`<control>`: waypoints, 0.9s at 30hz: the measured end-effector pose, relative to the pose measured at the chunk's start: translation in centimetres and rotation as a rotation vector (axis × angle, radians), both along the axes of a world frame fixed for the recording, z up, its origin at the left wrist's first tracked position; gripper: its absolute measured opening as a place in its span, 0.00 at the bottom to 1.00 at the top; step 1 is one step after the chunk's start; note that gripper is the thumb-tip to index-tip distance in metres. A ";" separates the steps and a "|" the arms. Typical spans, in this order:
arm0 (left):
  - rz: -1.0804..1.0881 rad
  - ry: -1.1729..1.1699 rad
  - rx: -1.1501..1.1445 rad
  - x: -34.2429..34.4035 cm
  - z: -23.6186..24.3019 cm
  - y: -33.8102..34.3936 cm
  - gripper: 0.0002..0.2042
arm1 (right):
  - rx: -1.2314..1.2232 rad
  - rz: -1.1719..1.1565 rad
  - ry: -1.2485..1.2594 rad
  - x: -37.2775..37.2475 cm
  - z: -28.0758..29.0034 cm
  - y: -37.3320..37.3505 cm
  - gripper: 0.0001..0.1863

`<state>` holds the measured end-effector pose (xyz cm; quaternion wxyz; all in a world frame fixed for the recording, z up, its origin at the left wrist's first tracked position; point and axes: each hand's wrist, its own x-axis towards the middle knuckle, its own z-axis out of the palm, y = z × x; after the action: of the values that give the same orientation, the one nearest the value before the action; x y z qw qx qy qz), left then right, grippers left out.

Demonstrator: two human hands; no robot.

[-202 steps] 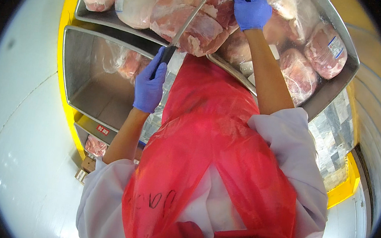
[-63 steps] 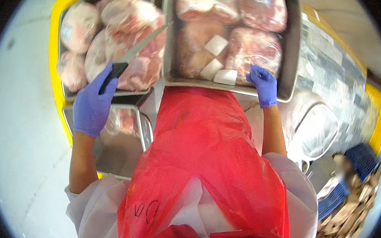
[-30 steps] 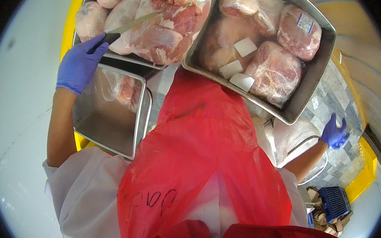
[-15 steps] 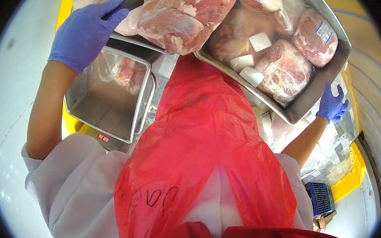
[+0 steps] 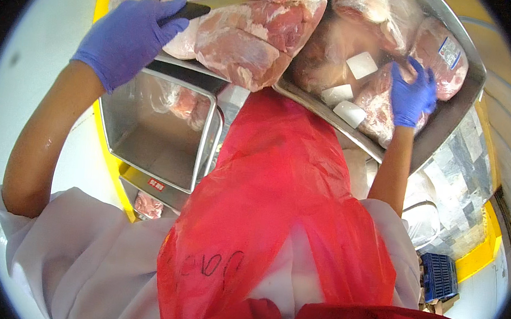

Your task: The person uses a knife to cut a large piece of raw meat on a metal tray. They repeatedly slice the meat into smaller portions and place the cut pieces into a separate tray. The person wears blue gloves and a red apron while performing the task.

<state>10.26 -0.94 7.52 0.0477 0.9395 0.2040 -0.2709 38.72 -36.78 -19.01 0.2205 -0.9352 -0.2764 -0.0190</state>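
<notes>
Inside the left hand's (image 5: 124, 41) curled fingers is the black handle (image 5: 190, 11) of a knife (image 5: 204, 9), held tight. Right of them, its thin, flat blade (image 5: 234, 1) sticks out over wet, lumpy pink meat (image 5: 240, 46). Farther right, flat white pieces (image 5: 361, 65) lie left of the right hand (image 5: 413, 93), whose fingers spread apart over a shiny, plastic-wrapped meat lump (image 5: 373, 105). I cannot tell if they touch.

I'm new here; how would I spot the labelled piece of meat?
Find the metal tray at right. Along its right wall, just beyond the gloved right hand, lies the labelled piece of meat. Unlike its neighbours, it shows a blue-edged white label.
</notes>
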 end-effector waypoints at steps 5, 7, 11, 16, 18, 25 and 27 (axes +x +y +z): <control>0.027 -0.041 0.139 -1.7 -2.6 -3.1 0.25 | 0.505 0.408 0.241 -5.2 -0.4 11.8 0.33; 0.175 -0.039 0.091 -3.1 -4.4 -5.0 0.25 | 0.574 0.428 0.228 -5.5 0.6 15.3 0.24; 0.283 -0.160 0.123 -6.2 -7.7 -7.8 0.29 | 0.721 0.578 0.294 -5.4 2.9 21.1 0.12; 0.346 -0.299 0.138 -8.3 -10.7 -9.2 0.32 | 0.752 0.780 0.862 -2.8 -0.1 26.7 0.16; 0.349 -0.416 0.154 -9.3 -12.6 -9.7 0.32 | 0.409 0.799 0.555 -2.5 1.1 27.2 0.15; 0.454 -0.471 0.102 -11.5 -17.2 -10.9 0.32 | 0.570 0.901 0.652 -0.3 -3.4 29.6 0.12; 0.516 -0.571 0.056 -11.2 -20.3 -11.6 0.32 | 0.559 0.977 0.632 0.7 -4.2 30.4 0.11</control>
<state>-0.92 -12.51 -12.76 0.1435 0.8959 0.4196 0.0284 39.42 -6.39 -23.17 0.5098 -0.5693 -0.5768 0.2887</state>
